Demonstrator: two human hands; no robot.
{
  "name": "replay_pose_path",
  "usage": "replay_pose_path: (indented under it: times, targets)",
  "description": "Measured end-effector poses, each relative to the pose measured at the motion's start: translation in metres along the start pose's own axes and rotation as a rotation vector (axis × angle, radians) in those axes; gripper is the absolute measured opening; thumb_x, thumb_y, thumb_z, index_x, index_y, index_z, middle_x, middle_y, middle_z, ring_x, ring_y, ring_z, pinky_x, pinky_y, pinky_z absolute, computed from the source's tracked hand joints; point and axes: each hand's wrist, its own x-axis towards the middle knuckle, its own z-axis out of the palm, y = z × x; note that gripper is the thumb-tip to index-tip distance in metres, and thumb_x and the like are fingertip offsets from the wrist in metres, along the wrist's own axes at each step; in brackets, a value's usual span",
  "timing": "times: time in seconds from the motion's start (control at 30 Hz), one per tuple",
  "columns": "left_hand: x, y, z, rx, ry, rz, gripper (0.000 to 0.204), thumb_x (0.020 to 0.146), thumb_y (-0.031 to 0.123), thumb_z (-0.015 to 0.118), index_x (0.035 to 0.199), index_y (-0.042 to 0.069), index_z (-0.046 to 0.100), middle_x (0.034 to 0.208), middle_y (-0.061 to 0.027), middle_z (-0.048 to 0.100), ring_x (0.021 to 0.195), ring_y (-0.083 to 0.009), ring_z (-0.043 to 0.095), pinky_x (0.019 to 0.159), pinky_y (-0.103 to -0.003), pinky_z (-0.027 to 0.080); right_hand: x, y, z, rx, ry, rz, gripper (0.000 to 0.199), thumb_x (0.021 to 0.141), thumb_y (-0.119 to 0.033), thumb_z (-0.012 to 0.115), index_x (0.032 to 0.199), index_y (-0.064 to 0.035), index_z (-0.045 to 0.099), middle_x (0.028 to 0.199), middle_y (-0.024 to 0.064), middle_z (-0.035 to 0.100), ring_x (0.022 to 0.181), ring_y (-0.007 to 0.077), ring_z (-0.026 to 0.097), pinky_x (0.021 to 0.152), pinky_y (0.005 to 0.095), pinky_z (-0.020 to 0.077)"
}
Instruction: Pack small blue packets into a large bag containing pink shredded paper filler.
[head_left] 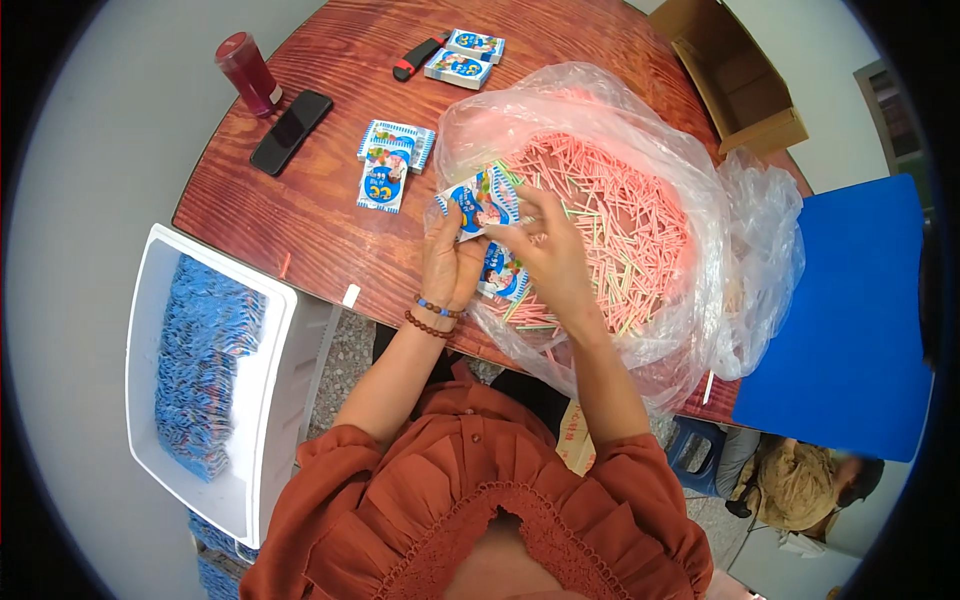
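Above the near left edge of an open clear plastic bag, my left hand grips a small blue-and-white printed packet. The fingers and thumb of my right hand are curled at the packet's right end; their exact contact is partly hidden. Just below the held packet is another packet of the same kind, partly covered by my hands. Filling the bag are many thin pink sticks, with some pale green ones among them.
Similar packets lie left of the bag, and more beside a red-and-black box cutter. A phone and red bottle are farther left. A white bin holds blue packets. A cardboard box and blue panel stand right.
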Motion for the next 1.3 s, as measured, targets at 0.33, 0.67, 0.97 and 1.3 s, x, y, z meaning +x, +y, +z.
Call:
replay_pose_path:
  times: [0.33,0.67,0.97,1.3]
  targets:
    - [-0.017,0.078,-0.022,0.284,0.034,0.140,0.019,0.093,0.006,0.058,0.110,-0.001,0.062,0.107,-0.0092,0.067,0.094,-0.0154,0.065,0.085,-0.030,0.053,0.049,0.010,0.075,0.510,-0.370,0.047,0.017,0.086,-0.004,0.065,0.101,0.0026,0.064,0.087,0.0039,0.067,0.079,0.0092,0.063,0.073,0.0228,0.0499]
    - [-0.016,0.104,-0.044,0.673,0.333,0.557,0.027,0.092,0.007,0.059,0.118,0.002,0.057,0.107,-0.0069,0.063,0.093,-0.0124,0.060,0.080,-0.026,0.050,0.095,0.008,0.121,-0.255,-0.306,-0.195,0.031,0.080,-0.019,0.067,0.105,0.0007,0.066,0.092,0.0240,0.066,0.088,0.0368,0.064,0.076,0.0420,0.0490]
    - [-0.005,0.092,-0.051,1.973,0.302,0.685,0.045,0.080,0.022,0.071,0.121,0.008,0.056,0.120,-0.0086,0.055,0.117,-0.0294,0.047,0.099,-0.045,0.028,0.077,0.009,0.104,-0.430,-0.031,-0.482,0.021,0.085,-0.015,0.062,0.104,-0.0052,0.064,0.097,0.0175,0.065,0.089,0.0328,0.065,0.075,0.0421,0.0502]
    - [-0.007,0.084,-0.041,2.070,0.372,0.674,0.052,0.080,0.028,0.073,0.124,0.007,0.055,0.122,-0.0117,0.052,0.114,-0.0311,0.048,0.097,-0.046,0.031,-0.006,0.073,-0.011,-0.688,-0.185,-0.232,0.023,0.074,-0.024,0.072,0.083,-0.0043,0.065,0.081,0.0091,0.062,0.082,0.0276,0.060,0.072,0.0373,0.0458]
